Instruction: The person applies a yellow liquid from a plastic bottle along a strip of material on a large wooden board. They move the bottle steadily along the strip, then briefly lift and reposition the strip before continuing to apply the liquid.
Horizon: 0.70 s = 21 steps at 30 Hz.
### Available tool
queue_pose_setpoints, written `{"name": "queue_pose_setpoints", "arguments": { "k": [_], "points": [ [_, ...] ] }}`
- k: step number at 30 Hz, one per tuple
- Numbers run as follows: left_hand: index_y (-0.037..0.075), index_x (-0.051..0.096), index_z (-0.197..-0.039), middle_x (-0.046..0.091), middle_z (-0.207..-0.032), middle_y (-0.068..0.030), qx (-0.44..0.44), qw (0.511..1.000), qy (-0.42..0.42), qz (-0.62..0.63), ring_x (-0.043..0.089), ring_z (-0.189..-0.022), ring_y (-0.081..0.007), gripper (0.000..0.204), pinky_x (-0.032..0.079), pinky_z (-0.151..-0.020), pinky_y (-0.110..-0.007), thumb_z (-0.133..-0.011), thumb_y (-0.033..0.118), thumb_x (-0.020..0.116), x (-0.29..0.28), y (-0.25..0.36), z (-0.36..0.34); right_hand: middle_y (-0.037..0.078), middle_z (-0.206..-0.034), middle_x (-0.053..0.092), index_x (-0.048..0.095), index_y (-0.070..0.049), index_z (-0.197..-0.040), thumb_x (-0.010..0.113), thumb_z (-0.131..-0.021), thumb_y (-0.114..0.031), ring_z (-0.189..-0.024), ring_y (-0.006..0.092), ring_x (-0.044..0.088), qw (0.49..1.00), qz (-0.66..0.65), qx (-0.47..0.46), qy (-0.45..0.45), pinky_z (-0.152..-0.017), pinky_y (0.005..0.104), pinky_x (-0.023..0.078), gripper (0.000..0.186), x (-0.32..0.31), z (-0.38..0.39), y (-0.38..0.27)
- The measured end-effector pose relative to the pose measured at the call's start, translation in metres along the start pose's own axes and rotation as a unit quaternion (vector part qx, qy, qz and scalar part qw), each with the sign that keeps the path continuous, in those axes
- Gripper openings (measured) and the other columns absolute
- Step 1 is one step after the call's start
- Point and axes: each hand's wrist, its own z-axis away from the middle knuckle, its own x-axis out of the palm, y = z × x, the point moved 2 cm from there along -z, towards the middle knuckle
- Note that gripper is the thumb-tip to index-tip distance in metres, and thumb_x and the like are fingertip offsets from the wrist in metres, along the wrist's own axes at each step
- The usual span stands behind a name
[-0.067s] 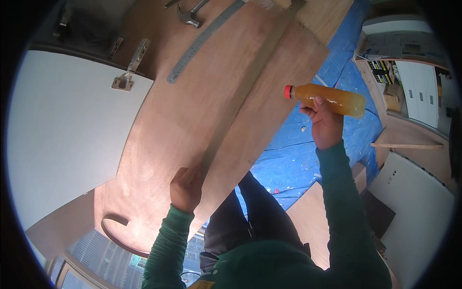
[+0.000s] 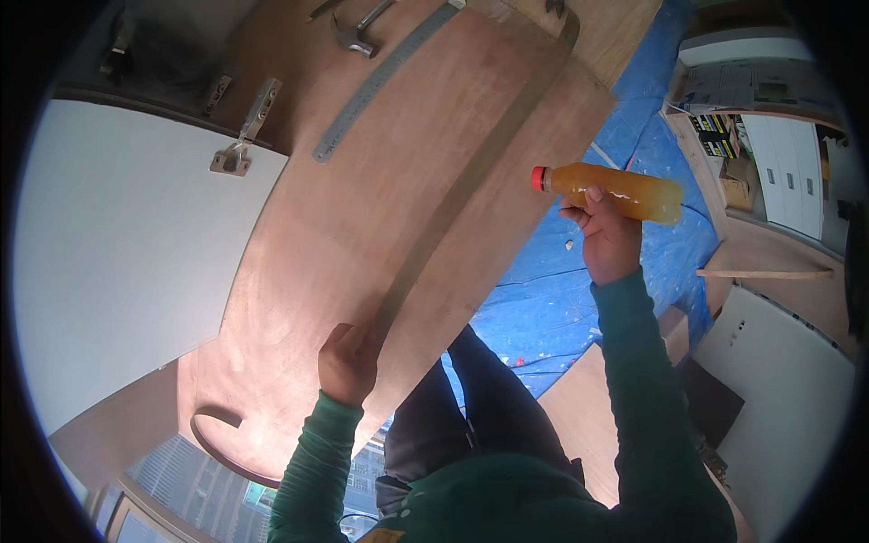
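One orange bottle (image 2: 614,192) with a red cap is lying sideways at two o'clock, the right hand (image 2: 608,240) gripping it with fingers wrapping its middle. The left hand (image 2: 348,364) is resting curled on one plywood board (image 2: 380,208) at seven o'clock. One steel ruler (image 2: 380,80) and one hammer (image 2: 356,34) are lying at twelve.

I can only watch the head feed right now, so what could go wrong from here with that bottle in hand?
The right hand holds the orange drink bottle sideways by its middle, out past the plywood board, over the blue tarp; a slip would likely drop it there. The left hand alone rests on the board, so it might shift. A hammer and steel ruler lying loose could slide.
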Motion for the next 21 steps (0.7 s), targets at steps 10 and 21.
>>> {"name": "queue_pose_setpoints", "arguments": {
  "k": [10,21],
  "points": [
    [0.004,0.078,-0.117,0.068,-0.090,-0.0178,0.063,0.998,-0.016,0.003,0.069,-0.076,-0.0393,0.031,0.056,-0.065,-0.046,-0.089,-0.005,0.069,0.018,0.010,-0.049,0.014,-0.117,0.076,0.065,-0.001,-0.132,0.071,-0.105,-0.022,-0.094,0.0239,0.076,1.000,-0.021,0.008,0.020,-0.083,0.0385,0.063,0.035,-0.007,0.002,0.006],
    [0.005,0.081,-0.112,0.073,-0.089,-0.0155,0.153,0.987,0.056,0.015,0.074,-0.081,-0.0358,0.025,0.059,-0.072,-0.044,-0.091,0.002,0.067,0.093,0.079,-0.197,0.015,-0.114,0.076,0.066,0.000,-0.130,0.075,-0.103,-0.019,-0.091,0.0234,0.076,0.998,-0.051,-0.006,0.045,-0.080,0.0367,0.064,0.035,-0.016,0.005,-0.003]
  ]
}}
